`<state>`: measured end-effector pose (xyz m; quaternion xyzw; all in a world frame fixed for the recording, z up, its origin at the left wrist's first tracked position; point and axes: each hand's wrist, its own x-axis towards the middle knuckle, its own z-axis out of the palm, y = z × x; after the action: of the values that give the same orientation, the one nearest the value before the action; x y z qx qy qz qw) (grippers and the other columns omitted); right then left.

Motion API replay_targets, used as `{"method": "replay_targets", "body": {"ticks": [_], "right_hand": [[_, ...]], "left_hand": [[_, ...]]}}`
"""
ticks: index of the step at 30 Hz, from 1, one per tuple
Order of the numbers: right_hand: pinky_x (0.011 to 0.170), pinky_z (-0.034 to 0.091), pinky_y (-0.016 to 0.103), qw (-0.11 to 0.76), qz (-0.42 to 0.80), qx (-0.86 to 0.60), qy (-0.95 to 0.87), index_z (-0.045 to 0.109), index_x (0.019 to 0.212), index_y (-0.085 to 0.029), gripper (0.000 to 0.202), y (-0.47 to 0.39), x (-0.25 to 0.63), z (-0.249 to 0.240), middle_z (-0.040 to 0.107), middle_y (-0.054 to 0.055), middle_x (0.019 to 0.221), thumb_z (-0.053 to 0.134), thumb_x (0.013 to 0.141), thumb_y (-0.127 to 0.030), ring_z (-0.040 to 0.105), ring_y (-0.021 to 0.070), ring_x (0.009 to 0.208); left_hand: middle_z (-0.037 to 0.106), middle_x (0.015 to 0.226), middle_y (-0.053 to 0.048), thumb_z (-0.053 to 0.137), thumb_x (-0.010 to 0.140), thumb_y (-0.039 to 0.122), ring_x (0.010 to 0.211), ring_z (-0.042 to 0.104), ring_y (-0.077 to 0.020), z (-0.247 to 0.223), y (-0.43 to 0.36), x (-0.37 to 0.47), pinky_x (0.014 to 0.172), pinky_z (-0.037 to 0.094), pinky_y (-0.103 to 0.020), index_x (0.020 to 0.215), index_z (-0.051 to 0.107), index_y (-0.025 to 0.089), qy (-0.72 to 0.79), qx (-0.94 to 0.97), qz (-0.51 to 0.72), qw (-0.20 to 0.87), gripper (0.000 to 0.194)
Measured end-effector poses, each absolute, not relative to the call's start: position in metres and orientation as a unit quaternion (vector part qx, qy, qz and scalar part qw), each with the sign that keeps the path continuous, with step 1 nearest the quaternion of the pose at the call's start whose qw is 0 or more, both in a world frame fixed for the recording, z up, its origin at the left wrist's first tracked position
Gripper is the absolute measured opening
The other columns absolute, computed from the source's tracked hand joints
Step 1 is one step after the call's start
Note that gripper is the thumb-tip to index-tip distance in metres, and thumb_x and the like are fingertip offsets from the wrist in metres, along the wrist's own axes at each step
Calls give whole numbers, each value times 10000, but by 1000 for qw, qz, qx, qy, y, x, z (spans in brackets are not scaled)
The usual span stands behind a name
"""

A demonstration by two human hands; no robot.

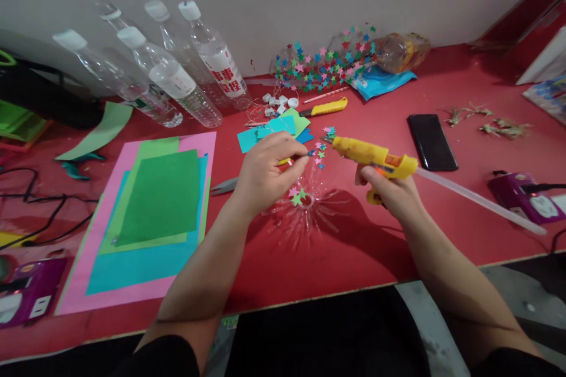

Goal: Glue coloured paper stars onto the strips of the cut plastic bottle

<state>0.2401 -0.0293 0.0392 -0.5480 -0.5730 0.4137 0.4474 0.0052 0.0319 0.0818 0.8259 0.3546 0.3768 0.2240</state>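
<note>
Pinched between the fingertips of my left hand [274, 169] is a small blue star [311, 154]. My right hand [391, 191] grips a yellow hot glue gun [374, 156], its nozzle pointing left toward the star. A clear glue stick [481, 199] sticks out of the gun's back end. Below my left hand lies a clear plastic piece cut into thin spread strips [306, 227], with pink and green stars [298, 195] near its central ring. Loose small stars [320, 156] lie on the table between my hands. Scissors [224, 186] are partly hidden behind my left wrist.
Several plastic bottles [177, 79] stand at the back left. Coloured paper sheets [159, 200] lie at left. A yellow utility knife [327, 107], a star-covered clear piece [325, 65] and a tipped bottle [404, 52] are behind. A phone [432, 142] and purple power strip [515, 194] lie right.
</note>
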Motion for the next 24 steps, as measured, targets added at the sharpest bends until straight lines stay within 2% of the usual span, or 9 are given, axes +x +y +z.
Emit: {"method": "replay_targets", "body": {"ticks": [3,6,8,12,17,24], "right_hand": [[447,361,232,457,449,-589,-493,631,867,-199,256,-18,258,36,605,-10,725,592,828,-449,465,79,502],[459,328,232,361,452,-646,-498,636,792,-188,155,-5,278,29,572,-26,637,658,676,-288,462,92,520],[516,368,239,332,437,-666,-504,655,798,-170,199,2,288,25,616,-4,687,661,628,-273,505,107,577],[560,397,252,295,423,-684,-516,673,813,-138,329,5,300,23,663,43,720,682,695,-446,560,139,619],[584,424,261,101,436,-668,-595,598,640,-168,499,3,306,28,663,66,658,502,843,-613,591,150,600],[525,339,288,-107,274,-695,-656,597,652,-191,594,3,301,28,670,77,706,400,842,-719,552,160,574]], "left_hand": [[619,736,6,602,829,180,738,567,-138,86,33,2,739,453,-292,710,611,208,393,785,402,260,123],[618,715,17,640,791,193,717,569,-135,87,37,-1,723,462,-289,692,616,208,426,743,416,306,103],[611,695,24,659,773,202,694,561,-128,87,38,-3,701,460,-280,691,622,210,430,725,421,333,90],[610,675,26,669,758,219,673,550,-121,85,36,-8,667,452,-266,685,626,205,437,711,412,365,85],[584,656,22,642,750,232,647,528,-117,82,31,-16,623,429,-255,682,604,192,449,686,406,404,88],[551,649,18,594,777,226,625,515,-115,77,22,-23,627,424,-260,698,579,194,425,635,393,512,87]]}}
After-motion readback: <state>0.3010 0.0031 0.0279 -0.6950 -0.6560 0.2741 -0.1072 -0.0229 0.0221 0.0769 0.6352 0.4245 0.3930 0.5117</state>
